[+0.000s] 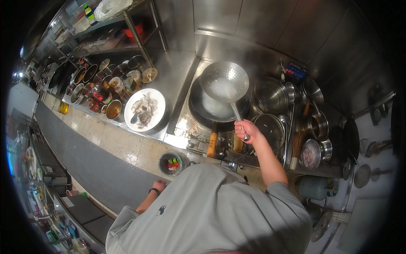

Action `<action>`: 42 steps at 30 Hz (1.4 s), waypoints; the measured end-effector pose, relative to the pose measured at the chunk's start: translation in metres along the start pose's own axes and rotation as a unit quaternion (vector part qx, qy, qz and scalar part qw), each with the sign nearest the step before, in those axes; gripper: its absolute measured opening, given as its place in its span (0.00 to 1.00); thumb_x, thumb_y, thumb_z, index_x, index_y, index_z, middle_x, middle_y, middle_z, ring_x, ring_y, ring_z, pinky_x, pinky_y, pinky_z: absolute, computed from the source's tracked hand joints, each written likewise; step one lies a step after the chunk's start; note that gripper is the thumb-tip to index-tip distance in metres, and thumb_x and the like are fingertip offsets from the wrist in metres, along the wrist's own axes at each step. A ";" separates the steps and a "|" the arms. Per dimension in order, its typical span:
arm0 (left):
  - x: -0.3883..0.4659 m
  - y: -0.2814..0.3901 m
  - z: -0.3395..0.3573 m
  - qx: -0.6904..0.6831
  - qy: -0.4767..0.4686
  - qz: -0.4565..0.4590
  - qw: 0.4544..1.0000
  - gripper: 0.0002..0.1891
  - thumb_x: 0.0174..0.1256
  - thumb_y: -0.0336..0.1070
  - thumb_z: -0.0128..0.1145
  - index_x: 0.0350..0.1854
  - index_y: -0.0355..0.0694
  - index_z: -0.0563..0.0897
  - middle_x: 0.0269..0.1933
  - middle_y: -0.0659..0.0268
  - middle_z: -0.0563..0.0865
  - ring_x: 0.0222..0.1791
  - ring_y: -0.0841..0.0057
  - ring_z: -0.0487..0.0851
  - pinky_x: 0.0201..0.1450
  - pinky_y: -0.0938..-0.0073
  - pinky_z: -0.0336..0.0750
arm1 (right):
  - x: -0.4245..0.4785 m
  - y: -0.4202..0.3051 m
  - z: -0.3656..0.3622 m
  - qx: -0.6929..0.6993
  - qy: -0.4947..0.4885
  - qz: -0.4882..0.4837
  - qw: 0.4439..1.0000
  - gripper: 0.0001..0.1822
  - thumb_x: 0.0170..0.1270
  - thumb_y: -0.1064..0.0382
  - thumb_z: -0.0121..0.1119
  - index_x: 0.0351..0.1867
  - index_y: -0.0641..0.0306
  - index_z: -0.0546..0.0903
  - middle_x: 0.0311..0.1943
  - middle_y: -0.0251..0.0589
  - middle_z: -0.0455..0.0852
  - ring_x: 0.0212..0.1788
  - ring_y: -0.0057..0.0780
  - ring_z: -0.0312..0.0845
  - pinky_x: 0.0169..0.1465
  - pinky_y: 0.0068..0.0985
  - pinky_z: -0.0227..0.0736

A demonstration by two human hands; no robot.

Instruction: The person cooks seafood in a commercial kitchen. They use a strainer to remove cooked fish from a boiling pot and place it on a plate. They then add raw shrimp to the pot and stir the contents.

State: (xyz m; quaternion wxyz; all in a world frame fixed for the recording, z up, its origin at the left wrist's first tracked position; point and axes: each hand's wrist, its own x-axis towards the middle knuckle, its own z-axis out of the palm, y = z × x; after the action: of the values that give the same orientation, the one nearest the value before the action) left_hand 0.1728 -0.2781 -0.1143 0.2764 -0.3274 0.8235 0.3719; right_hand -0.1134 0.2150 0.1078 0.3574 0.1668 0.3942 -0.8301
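Note:
My right hand point(249, 131) grips the metal handle of a large perforated strainer ladle point(225, 81). The ladle is over a dark wok point(197, 104) on the stove, and whitish, cloudy liquid point(217, 108) shows beneath it. Steam rises around the wok. The wok's wooden handle point(212, 144) points towards me, and no hand is on it. My left hand point(159, 185), with a dark band at the wrist, hangs low beside my body; its fingers look curled, but what they do is unclear. Left of the stove, a white plate point(161, 108) bears pale and greyish pieces of food, perhaps fish, and a dark spoon-like utensil.
Bottles and metal seasoning bowls point(114, 109) crowd the left counter below a steel shelf point(127, 25). Several metal pots point(269, 95) stand right of the wok, with a bamboo brush point(296, 146) and a bowl of raw meat point(310, 155) beyond. A waste bin point(163, 163) stands on the floor.

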 end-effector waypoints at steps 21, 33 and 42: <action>-0.004 0.006 0.001 -0.013 -0.007 -0.007 1.000 0.16 0.62 0.42 0.59 0.40 0.33 0.86 0.34 0.57 0.89 0.36 0.68 0.88 0.43 0.67 0.80 | -0.002 0.040 -0.019 0.024 -0.018 0.026 0.999 0.05 0.69 0.69 0.54 0.34 0.57 0.71 0.19 0.26 0.69 0.15 0.12 0.62 0.15 0.16 0.56; 0.026 0.011 -0.001 0.055 -0.014 0.067 0.996 0.18 0.62 0.45 0.60 0.44 0.34 0.87 0.42 0.51 0.90 0.44 0.63 0.88 0.48 0.66 0.79 | -0.041 0.078 -0.039 0.199 -0.088 0.006 0.976 0.02 0.72 0.67 0.49 0.38 0.57 0.72 0.18 0.25 0.67 0.13 0.13 0.62 0.14 0.16 0.59; 0.085 -0.038 0.013 0.042 -0.070 0.047 0.996 0.19 0.62 0.45 0.62 0.46 0.34 0.86 0.46 0.50 0.89 0.51 0.65 0.87 0.54 0.68 0.78 | -0.137 0.139 -0.171 0.175 0.073 -0.022 0.982 0.06 0.72 0.64 0.50 0.33 0.51 0.70 0.15 0.22 0.64 0.12 0.14 0.59 0.15 0.19 0.54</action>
State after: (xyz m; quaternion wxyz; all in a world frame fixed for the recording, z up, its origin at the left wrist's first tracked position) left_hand 0.1502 -0.3156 -0.1972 0.3293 -0.2498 0.8313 0.3716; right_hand 0.0811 0.3503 0.0016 0.2745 0.2782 0.2712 -0.8796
